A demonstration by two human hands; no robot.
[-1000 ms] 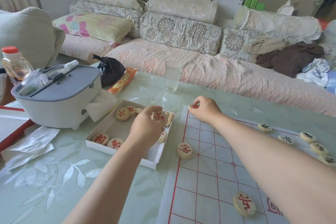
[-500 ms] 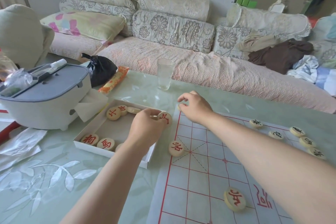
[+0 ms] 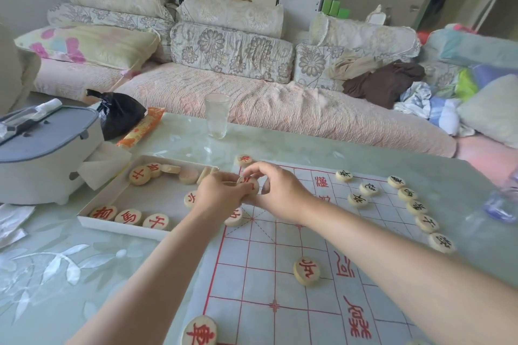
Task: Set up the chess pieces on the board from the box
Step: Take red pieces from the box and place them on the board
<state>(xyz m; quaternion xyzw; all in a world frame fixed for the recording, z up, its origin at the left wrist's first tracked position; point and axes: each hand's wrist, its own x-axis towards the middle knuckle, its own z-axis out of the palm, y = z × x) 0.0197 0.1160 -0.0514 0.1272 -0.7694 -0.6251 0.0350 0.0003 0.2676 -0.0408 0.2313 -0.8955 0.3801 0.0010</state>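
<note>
**Chess disc of pale wood with a red character [image 3: 249, 183], pinched by the left hand [image 3: 221, 193] and the right hand [image 3: 280, 190] over the white board sheet ruled in red [image 3: 280, 274]**

Both hands meet just above the board's far left corner. The left hand's curled fingertips grip one edge of the disc. The right hand's thumb and bent fingers close narrowly on the other edge, so the disc is held clear of the sheet.

Four other red-marked discs lie on the board:
- one on the far left corner point [image 3: 245, 160]
- one by the left edge, half hidden under the left wrist [image 3: 234, 217]
- one nearer the board's middle [image 3: 307, 270]
- one at the near left edge [image 3: 199, 330]

Several black-marked discs [image 3: 416, 207] lie along the board's right side.

A shallow white cardboard box [image 3: 112, 225] lies just beside the board's left edge. It holds red-marked discs face up [image 3: 129, 217] and a few showing blank sides [image 3: 188, 175].

Beyond the board's far edge stands a clear glass tumbler [image 3: 217, 115]. Further left of the board, past the box, are a white tub with a grey lid [image 3: 47, 159], a black plastic bag [image 3: 120, 112] and an orange packet [image 3: 141, 130]. Everything rests on a pale green glass table [image 3: 84, 274].
</note>
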